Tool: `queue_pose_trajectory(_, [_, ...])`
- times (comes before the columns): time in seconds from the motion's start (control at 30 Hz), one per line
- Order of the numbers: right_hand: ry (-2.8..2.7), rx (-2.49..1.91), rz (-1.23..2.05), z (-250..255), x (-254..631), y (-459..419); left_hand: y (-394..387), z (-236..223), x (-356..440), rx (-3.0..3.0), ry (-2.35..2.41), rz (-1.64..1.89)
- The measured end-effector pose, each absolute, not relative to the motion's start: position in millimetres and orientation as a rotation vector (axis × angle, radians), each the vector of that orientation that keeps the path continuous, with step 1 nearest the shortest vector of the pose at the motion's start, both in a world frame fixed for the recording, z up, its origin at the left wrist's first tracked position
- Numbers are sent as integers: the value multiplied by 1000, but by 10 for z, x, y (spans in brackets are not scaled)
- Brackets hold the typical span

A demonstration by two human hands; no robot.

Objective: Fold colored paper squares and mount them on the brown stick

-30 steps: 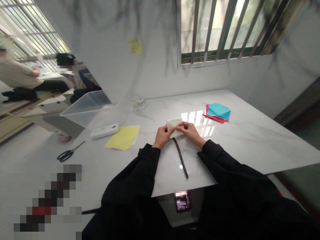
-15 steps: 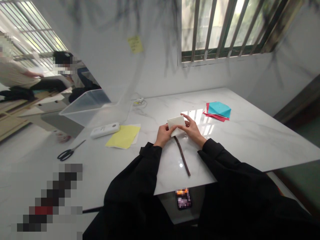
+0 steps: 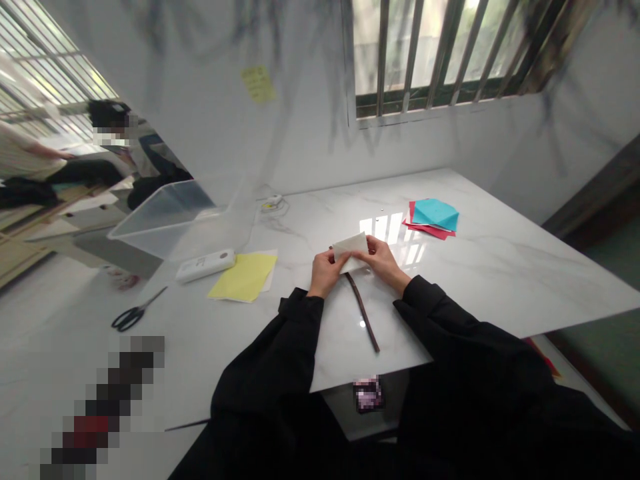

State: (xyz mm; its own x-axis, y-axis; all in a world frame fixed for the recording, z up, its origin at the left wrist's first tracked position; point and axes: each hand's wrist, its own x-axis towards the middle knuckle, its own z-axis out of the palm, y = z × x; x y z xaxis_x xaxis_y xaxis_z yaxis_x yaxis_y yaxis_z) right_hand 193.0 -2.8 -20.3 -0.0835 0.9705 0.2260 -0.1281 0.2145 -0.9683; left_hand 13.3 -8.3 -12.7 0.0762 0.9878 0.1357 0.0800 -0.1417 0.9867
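Both my hands hold a folded piece of white paper (image 3: 349,248) just above the white marble table (image 3: 500,280). My left hand (image 3: 325,272) pinches its near left edge with fingers closed. My right hand (image 3: 383,260) grips its right side, thumb and fingers pressed on the paper. A dark thin strip (image 3: 363,313) lies on the table under the hands and runs toward me.
Yellow paper (image 3: 243,277) and a white remote-like device (image 3: 205,265) lie to the left, black scissors (image 3: 131,316) farther left. A clear plastic bin (image 3: 170,217) stands at back left. Teal and red paper sheets (image 3: 434,216) lie at right. Other people sit in the far left background.
My right hand has drawn back onto the paper's right edge and closed on it. The view has shifted slightly to the right.
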Motion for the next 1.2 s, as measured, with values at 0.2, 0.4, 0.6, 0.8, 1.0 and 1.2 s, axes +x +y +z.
queue_pose_trajectory(0.2, [-1237, -879, 1251, -215, 1903, -35, -118, -128, 124, 1406, 1204, 1214])
queue_pose_trajectory(0.4, [-1240, -892, 1256, -200, 1887, -52, -162, -82, 145, 1357, 1160, 1270])
queue_pose_trajectory(0.6, [-1341, -956, 1192, -176, 1881, -57, -200, -19, 146, 1368, 1199, 1258])
queue_pose_trajectory(0.8, [-1342, -953, 1295, -134, 1877, -75, -232, 75, 98, 1369, 1200, 1222])
queue_pose_trajectory(1.0, [-858, -833, 1630, -64, 1921, -92, -225, 200, -59, 1474, 1398, 1299])
queue_pose_trajectory(1.2, [-615, -702, 1773, -23, 1930, -42, -206, 200, -170, 1720, 1829, 1006])
